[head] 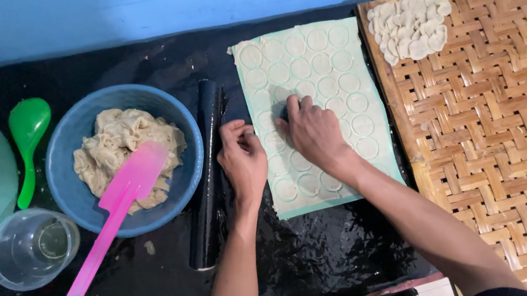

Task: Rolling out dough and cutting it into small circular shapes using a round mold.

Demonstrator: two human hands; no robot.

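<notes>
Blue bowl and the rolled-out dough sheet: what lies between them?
In the head view, a black rolling pin lies lengthwise between the blue bowl and the dough sheet.

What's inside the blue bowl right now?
The blue bowl holds a heap of beige dough scraps, with the blade of a pink spatula resting on top, its handle sticking out over the rim. The bowl's bottom and whatever lies under the heap are covered.

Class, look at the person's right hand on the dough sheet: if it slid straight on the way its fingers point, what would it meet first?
The right hand points up the dough sheet, so it would probably cross more cut circles, then reach the sheet's far edge.
</notes>
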